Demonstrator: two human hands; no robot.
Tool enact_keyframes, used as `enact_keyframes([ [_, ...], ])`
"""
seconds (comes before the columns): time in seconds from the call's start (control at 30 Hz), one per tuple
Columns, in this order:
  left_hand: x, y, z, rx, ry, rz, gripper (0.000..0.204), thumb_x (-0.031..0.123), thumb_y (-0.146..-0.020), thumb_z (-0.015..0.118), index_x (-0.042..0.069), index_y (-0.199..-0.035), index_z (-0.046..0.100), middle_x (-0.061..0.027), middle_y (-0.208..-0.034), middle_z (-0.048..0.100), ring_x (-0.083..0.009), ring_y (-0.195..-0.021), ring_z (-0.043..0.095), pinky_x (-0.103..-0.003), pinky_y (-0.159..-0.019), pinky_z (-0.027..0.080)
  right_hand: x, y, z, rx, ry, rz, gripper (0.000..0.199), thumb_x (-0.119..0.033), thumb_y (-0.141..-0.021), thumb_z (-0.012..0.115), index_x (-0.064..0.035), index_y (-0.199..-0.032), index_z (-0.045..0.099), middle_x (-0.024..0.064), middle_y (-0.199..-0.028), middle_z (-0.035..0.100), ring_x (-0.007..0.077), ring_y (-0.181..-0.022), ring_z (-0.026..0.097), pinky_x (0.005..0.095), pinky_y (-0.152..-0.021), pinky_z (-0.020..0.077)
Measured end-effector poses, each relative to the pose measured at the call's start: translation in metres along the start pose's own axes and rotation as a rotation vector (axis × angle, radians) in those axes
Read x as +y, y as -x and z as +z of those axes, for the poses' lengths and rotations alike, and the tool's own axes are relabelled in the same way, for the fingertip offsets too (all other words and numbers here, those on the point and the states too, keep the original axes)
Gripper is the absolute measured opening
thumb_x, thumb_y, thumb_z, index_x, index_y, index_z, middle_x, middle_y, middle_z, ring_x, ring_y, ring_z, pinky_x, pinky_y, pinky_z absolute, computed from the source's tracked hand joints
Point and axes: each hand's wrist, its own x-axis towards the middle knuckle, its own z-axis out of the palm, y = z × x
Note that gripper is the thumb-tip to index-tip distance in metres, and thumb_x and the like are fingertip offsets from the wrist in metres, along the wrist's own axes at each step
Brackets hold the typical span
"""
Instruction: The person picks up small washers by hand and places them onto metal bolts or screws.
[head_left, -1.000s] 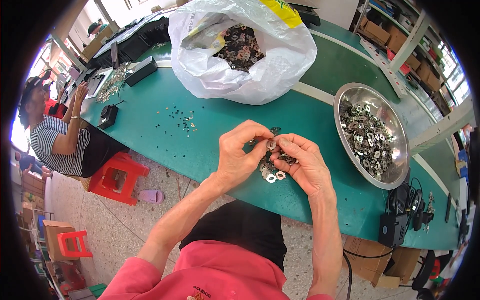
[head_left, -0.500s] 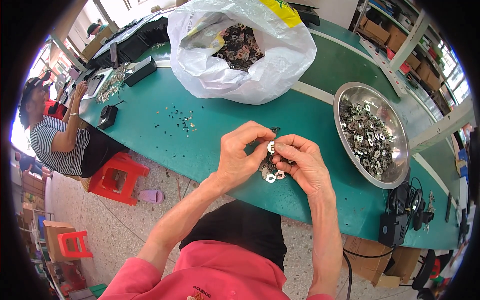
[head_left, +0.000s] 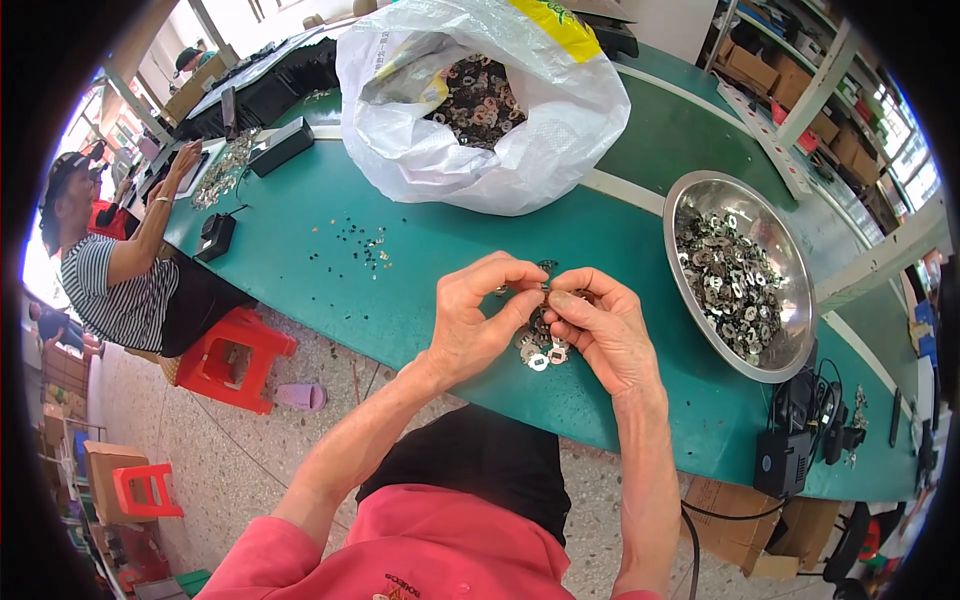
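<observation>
A small metal part (head_left: 546, 291), orientation too small to tell, is pinched between the fingertips of the left hand (head_left: 478, 318) and right hand (head_left: 600, 328), above loose metal rings (head_left: 541, 352) on the green table (head_left: 300, 250). Steel bowl (head_left: 700, 200) right.

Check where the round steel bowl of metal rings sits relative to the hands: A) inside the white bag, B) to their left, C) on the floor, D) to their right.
D: the steel bowl rests on the green table, right of both hands.
</observation>
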Motion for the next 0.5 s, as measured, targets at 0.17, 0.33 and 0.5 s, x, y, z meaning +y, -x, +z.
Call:
enact_keyframes([
  [0.17,-0.0008,0.0003,0.0003,0.012,0.001,0.004,0.014,-0.004,-0.076,0.065,0.0,-0.09,0.065,-0.0065,-0.077,0.064,-0.0139,-0.07,0.061,-0.026,-0.064,0.048,-0.0011,0.0006,0.0013,-0.009,-0.012,0.003,0.014,-0.008,-0.082,0.069,-0.0022,-0.094,0.064,0.0041,-0.085,0.062,0.0087,-0.071,0.062,0.0201,-0.065,0.0545],
  [0.33,-0.0013,0.0014,-0.0007,-0.006,0.19,-0.193,0.014,-0.003,-0.08,0.063,0.0,-0.093,0.065,-0.0054,-0.081,0.065,-0.0112,-0.075,0.062,-0.025,-0.07,0.05,-0.0022,0.0012,0.004,0.009,0.043,0.015,0.017,-0.01,-0.082,0.07,-0.002,-0.096,0.064,0.003,-0.083,0.061,0.0078,-0.069,0.061,0.0181,-0.061,0.053],
  [0.5,-0.0002,0.0,-0.0005,-0.079,0.305,-0.331,0.014,-0.001,-0.082,0.062,0.0,-0.095,0.065,-0.0054,-0.083,0.065,-0.0114,-0.077,0.062,-0.025,-0.074,0.051,-0.0014,0.0007,0.0029,0.028,0.062,0.032,0.018,-0.012,-0.083,0.068,-0.0015,-0.097,0.064,0.0023,-0.08,0.061,0.0067,-0.067,0.06,0.0168,-0.058,0.0506],
])
